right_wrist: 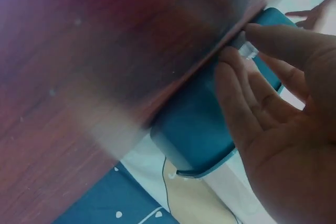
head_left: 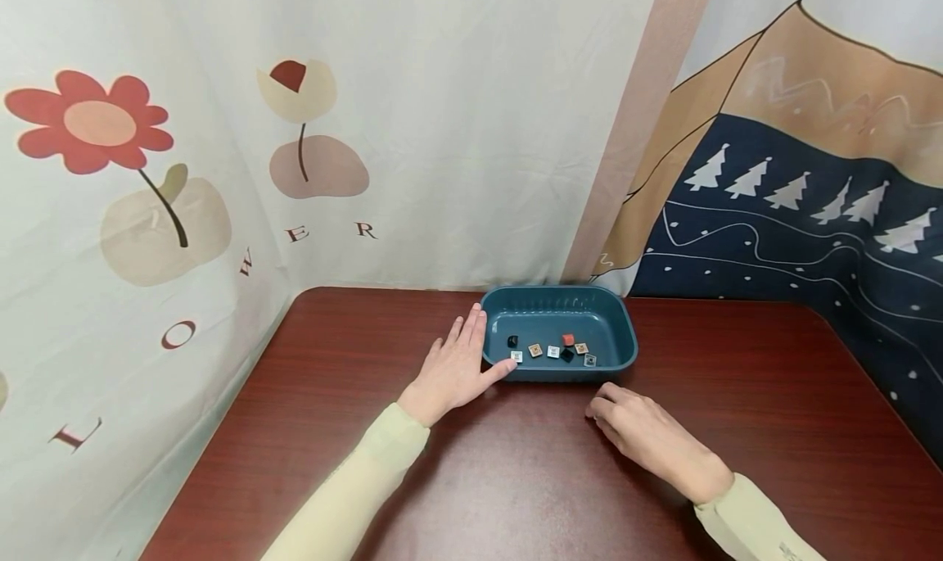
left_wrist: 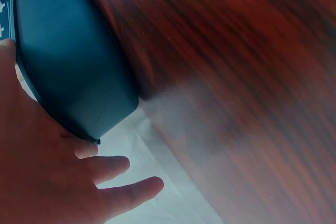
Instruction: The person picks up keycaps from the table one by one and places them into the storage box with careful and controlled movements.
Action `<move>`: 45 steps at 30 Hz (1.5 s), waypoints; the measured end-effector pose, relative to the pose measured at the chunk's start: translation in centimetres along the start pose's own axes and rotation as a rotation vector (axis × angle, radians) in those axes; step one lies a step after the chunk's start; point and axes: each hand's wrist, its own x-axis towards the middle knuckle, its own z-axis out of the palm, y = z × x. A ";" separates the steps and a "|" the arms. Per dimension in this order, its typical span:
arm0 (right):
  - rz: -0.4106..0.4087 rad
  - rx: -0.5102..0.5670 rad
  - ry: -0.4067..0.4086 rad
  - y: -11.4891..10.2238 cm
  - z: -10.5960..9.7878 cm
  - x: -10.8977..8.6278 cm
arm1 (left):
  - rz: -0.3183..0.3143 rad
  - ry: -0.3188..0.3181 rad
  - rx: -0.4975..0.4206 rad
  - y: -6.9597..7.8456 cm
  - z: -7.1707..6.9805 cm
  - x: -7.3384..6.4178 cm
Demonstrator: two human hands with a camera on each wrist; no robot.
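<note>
A teal plastic bin [head_left: 560, 376] stands at the back of the table and holds several small square pieces, among them a white piece [head_left: 553, 352], a black piece [head_left: 512, 341] and a red block [head_left: 568, 340]. My left hand [head_left: 460, 368] rests against the bin's left end, its fingers straight along the side and its thumb at the front rim. In front of the bin's right corner is my right hand [head_left: 648, 434], fingers bent. The right wrist view shows its thumb and fingertips pinching a small clear-whitish block [right_wrist: 248, 50], partly hidden by the fingers.
The dark red-brown wooden table [head_left: 331, 364] reaches back to a pale curtain [head_left: 457, 135] with flower prints. At the right hangs navy cloth [head_left: 781, 242] with white trees. Behind the bin its rim sits close to the curtain.
</note>
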 end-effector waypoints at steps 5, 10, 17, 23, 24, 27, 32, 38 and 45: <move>-0.018 0.029 0.109 -0.2 -0.8 0.1 | -0.002 -0.004 0.001 0.0 0.0 0.0; -0.094 0.010 0.302 -0.2 -1.5 0.9 | -0.001 -0.002 0.002 0.0 0.0 0.1; -0.033 0.029 0.424 -0.3 -2.5 2.0 | -0.006 -0.007 0.006 0.0 0.1 0.1; 0.003 0.049 0.491 -0.3 -2.8 3.1 | -0.002 -0.006 -0.004 0.0 0.1 0.1; 0.005 0.051 0.501 -0.3 -2.8 3.2 | -0.002 -0.006 -0.005 0.0 0.1 0.1; 0.019 0.055 0.526 -0.3 -2.9 3.8 | -0.002 -0.008 -0.004 0.1 0.1 0.0; 0.066 0.066 0.537 -0.3 -3.0 4.5 | 0.003 -0.010 0.017 0.1 -0.1 0.0; 0.103 0.098 0.527 -0.1 -2.9 5.2 | 0.003 -0.012 0.013 0.0 0.0 0.0; 0.168 0.144 0.494 0.4 -2.5 6.0 | -0.002 -0.008 -0.001 0.0 0.0 0.0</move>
